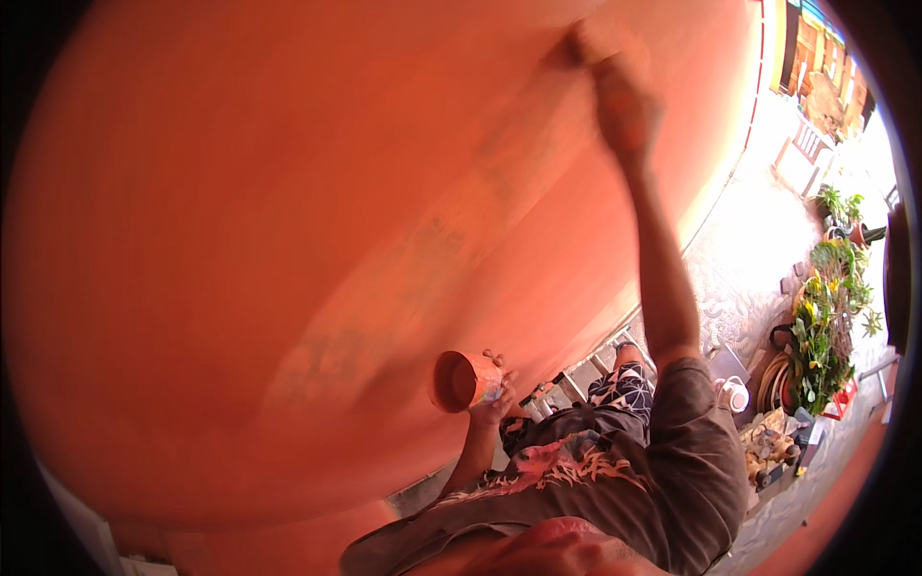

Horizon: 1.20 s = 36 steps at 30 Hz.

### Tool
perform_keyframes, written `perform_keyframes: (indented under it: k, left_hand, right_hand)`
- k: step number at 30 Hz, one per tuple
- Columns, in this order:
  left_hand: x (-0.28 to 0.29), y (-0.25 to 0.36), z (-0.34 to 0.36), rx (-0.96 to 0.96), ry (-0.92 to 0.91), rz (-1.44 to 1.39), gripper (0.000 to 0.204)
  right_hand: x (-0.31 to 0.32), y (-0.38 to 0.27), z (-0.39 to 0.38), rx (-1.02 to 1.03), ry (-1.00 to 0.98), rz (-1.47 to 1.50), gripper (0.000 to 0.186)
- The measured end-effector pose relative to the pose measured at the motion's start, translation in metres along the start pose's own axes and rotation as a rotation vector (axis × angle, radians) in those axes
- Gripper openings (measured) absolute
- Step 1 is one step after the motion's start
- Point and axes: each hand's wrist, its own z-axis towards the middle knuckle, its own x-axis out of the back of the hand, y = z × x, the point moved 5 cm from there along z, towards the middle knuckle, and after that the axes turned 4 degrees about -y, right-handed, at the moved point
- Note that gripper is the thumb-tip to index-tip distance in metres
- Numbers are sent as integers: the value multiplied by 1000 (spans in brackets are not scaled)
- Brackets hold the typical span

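Note:
My left hand point(497, 403) is closed round an orange-smeared paint pot point(471, 376), whose mouth faces the wall. What is inside shows dark orange. Stretched far up and to the right, my right hand point(629, 117) grips a paintbrush point(588, 46) with its dark end at the wall. Motion smears this hand and the brush, so their details are unclear. The broad orange wall point(192, 240) has a paler, patchy diagonal band point(384, 278) with greyish spots. Shadows of my arm and the pot fall across it.
Beneath me a metal ladder point(572, 386) leans close to the wall, with my foot point(628, 350) on it. Down on the right lie a coiled hose point(774, 382), leafy potted plants point(816, 336) and piled odds and ends point(771, 444). A white chair point(803, 161) stands farther off on patterned paving.

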Motion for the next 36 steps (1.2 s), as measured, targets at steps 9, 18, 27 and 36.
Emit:
perform_keyframes:
  k: [9, 18, 27, 36]
  left_hand:
    - [25, -15, 46, 147, 9, -10, 39]
    - [4, -36, 93, 245, -15, -23, 40]
    - [37, -41, 113, 317, 19, -79, 39]
    - [61, -54, 145, 412, -41, -167, 37]
  right_hand:
    - [15, -100, -71, 49, -695, 1131, 10]
    - [8, 155, 66, -226, -26, 786, 12]
    - [-18, 30, -35, 49, -293, 638, 55]
    - [-65, 152, -6, -313, -398, 1025, 19]
